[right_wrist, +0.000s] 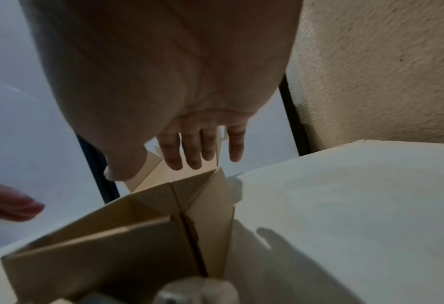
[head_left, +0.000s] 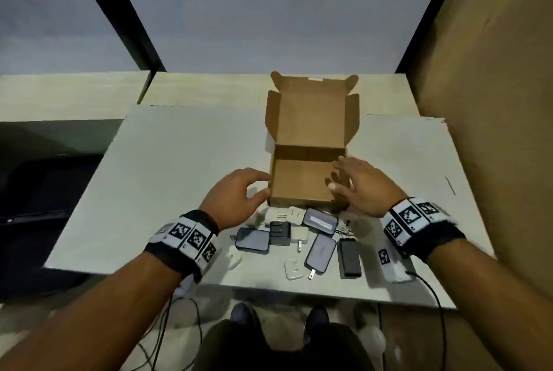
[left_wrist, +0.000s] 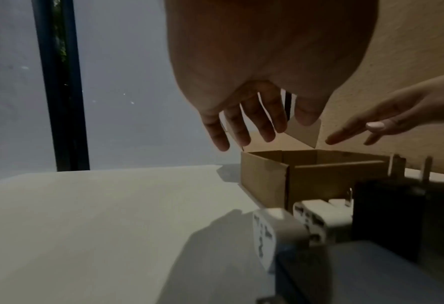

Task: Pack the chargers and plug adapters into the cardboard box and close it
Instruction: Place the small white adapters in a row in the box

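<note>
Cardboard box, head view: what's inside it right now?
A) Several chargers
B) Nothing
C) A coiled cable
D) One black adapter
B: the cardboard box shows only its bare floor, and the chargers and plug adapters all lie on the table in front of it.

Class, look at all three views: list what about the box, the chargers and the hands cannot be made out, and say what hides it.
1. Cardboard box floor, right near corner: head view, covered by the right hand.
2. Chargers count: head view, small and overlapping; some lie under the wrists.
3. Label text on the grey charger: head view, blurred.
4. Whether the left hand touches the box: left wrist view shows fingers above it; contact unclear.
</note>
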{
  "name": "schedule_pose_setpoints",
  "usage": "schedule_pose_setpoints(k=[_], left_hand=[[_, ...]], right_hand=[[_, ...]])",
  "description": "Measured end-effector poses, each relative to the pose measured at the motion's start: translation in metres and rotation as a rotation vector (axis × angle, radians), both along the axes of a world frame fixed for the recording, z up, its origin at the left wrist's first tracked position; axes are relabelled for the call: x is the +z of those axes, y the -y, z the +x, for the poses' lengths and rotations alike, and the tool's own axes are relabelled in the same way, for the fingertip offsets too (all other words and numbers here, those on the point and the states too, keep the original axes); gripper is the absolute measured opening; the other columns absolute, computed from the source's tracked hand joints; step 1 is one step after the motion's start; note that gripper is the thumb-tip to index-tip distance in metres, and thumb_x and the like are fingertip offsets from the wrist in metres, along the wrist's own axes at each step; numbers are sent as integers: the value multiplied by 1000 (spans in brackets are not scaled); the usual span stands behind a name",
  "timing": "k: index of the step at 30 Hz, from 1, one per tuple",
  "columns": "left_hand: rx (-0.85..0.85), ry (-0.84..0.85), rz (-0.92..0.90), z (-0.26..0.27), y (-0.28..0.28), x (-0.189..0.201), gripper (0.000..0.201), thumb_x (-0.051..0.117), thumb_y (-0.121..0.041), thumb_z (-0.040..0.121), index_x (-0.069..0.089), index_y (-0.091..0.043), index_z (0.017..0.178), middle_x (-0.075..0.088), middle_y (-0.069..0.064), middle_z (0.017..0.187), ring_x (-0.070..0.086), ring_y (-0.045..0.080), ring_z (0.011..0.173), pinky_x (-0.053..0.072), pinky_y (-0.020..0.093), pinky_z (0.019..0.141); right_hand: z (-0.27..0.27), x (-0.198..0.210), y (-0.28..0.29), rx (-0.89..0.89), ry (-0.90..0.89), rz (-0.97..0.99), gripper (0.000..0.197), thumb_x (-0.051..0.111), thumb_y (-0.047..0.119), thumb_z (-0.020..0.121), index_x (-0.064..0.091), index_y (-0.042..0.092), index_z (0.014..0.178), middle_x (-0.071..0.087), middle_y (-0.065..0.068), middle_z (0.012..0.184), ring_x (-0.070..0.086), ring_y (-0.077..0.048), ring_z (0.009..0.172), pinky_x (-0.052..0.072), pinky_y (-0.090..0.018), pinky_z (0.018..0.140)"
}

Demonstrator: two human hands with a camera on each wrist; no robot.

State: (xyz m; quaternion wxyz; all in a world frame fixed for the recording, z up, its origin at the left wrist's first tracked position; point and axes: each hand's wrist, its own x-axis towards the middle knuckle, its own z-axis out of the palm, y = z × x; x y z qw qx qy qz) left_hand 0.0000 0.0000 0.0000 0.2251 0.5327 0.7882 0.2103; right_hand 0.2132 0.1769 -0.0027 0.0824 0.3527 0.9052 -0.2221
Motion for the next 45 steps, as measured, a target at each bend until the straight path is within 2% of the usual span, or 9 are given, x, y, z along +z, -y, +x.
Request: schedule_pose_setpoints(k=[6,12,17,22,27,33,35,38,45], left_hand=[[-105,-27,167,-6,4,-29,28,58,-35,93,64,-28,120,64,-14,121,55,4,113,45,33,100],[-405,-43,10,2,8,-19,55,51,-68,78,58,-39,124,59,-23,124,52,-3,115,46,31,100],[-545,-229,-83,5,9,-30,65,63,-62,77,45,-42,136,49,-27,133,45,-8,119,41,21,100],[-464,-316,-10,7,23,-34,62,55,-66,74,41,-46,131,48,-30,116,50,-5,103,44,14,87],[-355,-384,-49,-8,28,-43,64,63,-60,71,50,-37,129,52,-17,125,52,4,104,42,14,77],[-307,-285,-182,-21,20,-58,52,68,-35,85,52,-27,134,56,-6,136,60,12,109,45,28,97],[-294,-310,-212,-24,16,-59,50,66,-37,87,53,-25,134,57,-5,135,60,12,109,42,26,96],[-295,-374,-231,-25,12,-58,48,65,-40,86,57,-23,130,61,-4,129,58,13,110,39,22,91],[-145,-320,-49,-44,12,-31,53,74,-49,75,62,-31,123,64,-9,116,62,6,89,47,23,87]], right_hand=[[11,-30,1,161,111,102,73,38,57,93,13,23,153,2,1,161,1,-14,148,14,-36,118],[21,-40,-4,185,47,121,65,33,60,90,27,32,149,-1,6,161,-3,-7,147,17,-36,119],[26,-41,-7,234,8,100,64,26,63,80,46,42,136,-2,13,159,-8,2,142,20,-35,118],[27,-46,-1,169,-62,91,65,32,63,76,53,39,132,1,13,158,3,-4,146,22,-40,117],[27,-50,4,134,-31,146,60,37,57,84,47,34,138,4,10,160,10,-9,147,17,-40,119],[12,-42,9,-3,54,218,83,27,66,83,12,23,154,0,1,162,24,-26,145,20,-41,118],[8,-41,10,-43,99,219,92,21,73,79,9,21,154,14,-4,161,31,-28,141,24,-43,116],[4,-43,11,-86,127,205,80,28,64,90,10,18,154,36,-12,152,39,-30,135,28,-41,112],[4,-43,14,-136,124,170,88,33,68,87,1,21,154,27,-11,156,33,-30,140,24,-41,115]])
